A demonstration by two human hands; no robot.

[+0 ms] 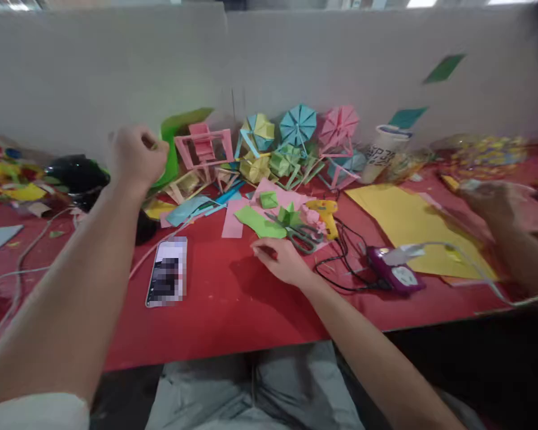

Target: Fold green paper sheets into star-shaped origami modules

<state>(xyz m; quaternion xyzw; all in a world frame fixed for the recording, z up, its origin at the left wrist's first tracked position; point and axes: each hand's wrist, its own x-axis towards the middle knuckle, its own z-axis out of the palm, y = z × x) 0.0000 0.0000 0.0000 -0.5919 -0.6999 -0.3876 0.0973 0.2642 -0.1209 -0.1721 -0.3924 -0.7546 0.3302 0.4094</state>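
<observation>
My left hand [138, 156] is raised at the back left, its fingers curled closed. Right beside its fingertips is a bright green curved thing [172, 156]; whether the hand grips it, I cannot tell. Low over the red table [206, 334], my right hand [281, 260] has thumb and fingers drawn together in a loose pinch, with nothing visible in it. Just beyond lie grey-green scissors [305, 237], a light green paper piece [260, 222] and a small folded green paper shape [289, 215]. A yellow glue gun [324, 216] rests to their right.
Folded-paper models, including a blue paper wheel [298, 124] and a pink chair-like one [202, 146], line the grey partition [116, 65]. A phone [167, 272], purple power strip [393, 272], yellow paper [416, 230] and paper cup [383, 152] are around. Another person's hand [493, 203] is at right.
</observation>
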